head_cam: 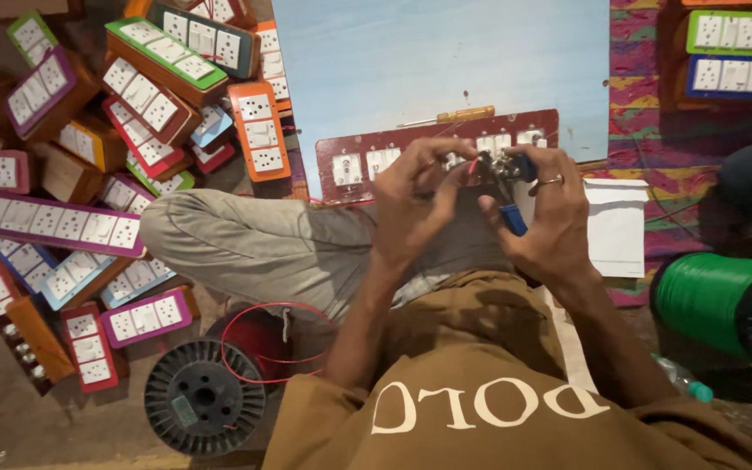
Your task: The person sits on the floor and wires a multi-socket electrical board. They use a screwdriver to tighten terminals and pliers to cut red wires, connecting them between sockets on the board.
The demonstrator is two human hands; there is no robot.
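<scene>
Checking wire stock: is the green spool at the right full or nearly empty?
Full, as far as shown: the green wire spool lies on its side, its barrel thickly wound with green wire; its far end is cut off by shadow.

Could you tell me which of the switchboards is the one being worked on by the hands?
The dark red board on the pale blue sheet, directly under both hands; the others lie piled aside.

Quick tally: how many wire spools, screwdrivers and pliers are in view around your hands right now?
Wire spools: 3 (black spool, red spool, green spool)
Screwdrivers: 1 (screwdriver)
Blue-handled pliers: 1 (pliers, in the right hand)
Total: 5
</scene>
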